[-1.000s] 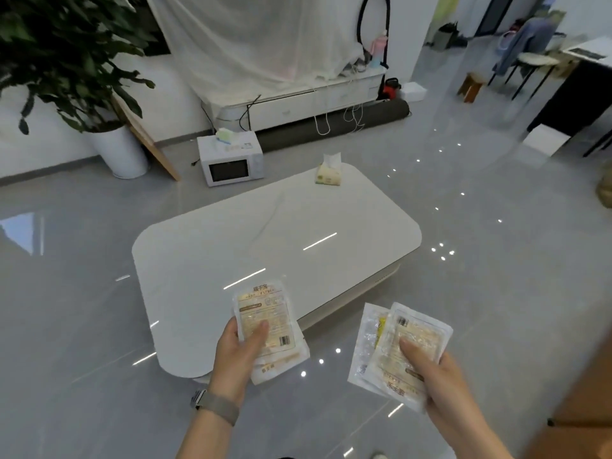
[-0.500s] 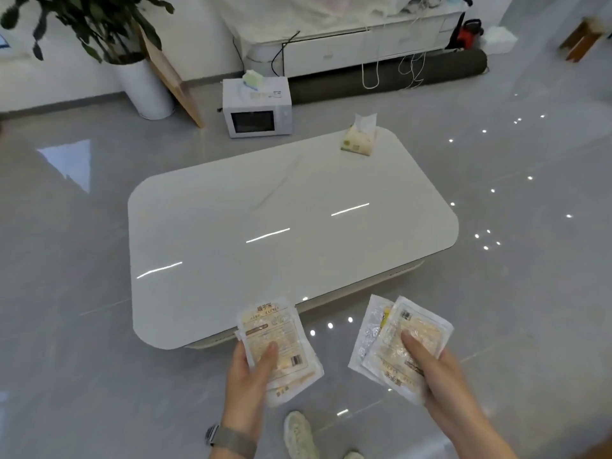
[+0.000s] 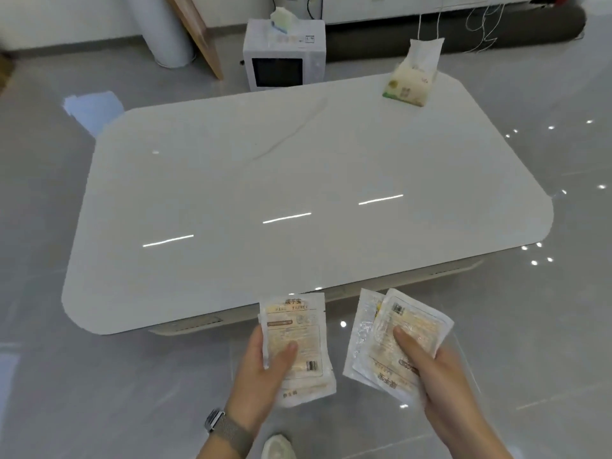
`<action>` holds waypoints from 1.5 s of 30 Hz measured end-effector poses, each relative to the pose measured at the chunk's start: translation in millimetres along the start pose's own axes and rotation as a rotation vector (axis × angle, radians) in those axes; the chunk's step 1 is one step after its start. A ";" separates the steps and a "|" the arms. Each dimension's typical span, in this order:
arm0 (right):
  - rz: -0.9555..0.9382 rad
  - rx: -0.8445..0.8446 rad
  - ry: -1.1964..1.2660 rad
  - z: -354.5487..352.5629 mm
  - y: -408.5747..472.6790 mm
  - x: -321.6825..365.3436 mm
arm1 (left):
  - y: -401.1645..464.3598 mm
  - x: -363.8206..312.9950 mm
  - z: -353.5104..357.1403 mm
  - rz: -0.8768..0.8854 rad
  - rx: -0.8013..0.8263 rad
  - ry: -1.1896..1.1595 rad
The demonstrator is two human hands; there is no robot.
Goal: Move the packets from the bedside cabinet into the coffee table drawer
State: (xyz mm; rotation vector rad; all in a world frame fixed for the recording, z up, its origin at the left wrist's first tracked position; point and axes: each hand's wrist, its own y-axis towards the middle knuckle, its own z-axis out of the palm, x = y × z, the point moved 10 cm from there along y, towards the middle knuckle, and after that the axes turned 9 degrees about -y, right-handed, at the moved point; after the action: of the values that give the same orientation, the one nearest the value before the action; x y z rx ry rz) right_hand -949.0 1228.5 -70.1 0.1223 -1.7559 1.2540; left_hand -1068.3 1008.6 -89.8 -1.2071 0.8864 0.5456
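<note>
So I'm looking down at both hands right now, each one holding packets just in front of the near edge of the coffee table (image 3: pixel 231 200), over the grey floor (image 3: pixel 546 342). My left hand (image 3: pixel 261 376) has a small stack of packets (image 3: pixel 294 329), print side up, with the thumb pressed on top and the other fingers curled underneath. Looks like at least two in that stack, since a second one pokes out at the bottom. My right hand (image 3: pixel 440 376) grips another small stack (image 3: pixel 390 329), fanned a bit so one clear packet sticks out on the left behind the front one. Thumb on top again, the rest of the fingers hidden behind the plastic.

Both stacks sit close together but don't touch. They're held in the air, near the table's front rim and not resting on it. I can't make out a drawer front for sure, just a beige base under the white top.

On the far right corner of the top sits a tissue pack (image 3: pixel 414 77). Behind the table on the floor stands a white microwave (image 3: pixel 281 58) with something small on top of it. There's a watch (image 3: pixel 218 422) on the left wrist and a shoe (image 3: pixel 278 447) at the bottom edge.
</note>
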 end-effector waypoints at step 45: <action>-0.163 0.716 0.100 73.6 185.7 -166.5 | 117.5 172.2 83.9 0.101 0.017 -0.121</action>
State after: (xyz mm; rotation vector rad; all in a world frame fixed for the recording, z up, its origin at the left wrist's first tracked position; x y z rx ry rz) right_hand -1005.8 1190.1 -321.0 0.5886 -1.1188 1.6774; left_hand -1037.6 1107.6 -289.1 -1.1062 0.8500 0.6846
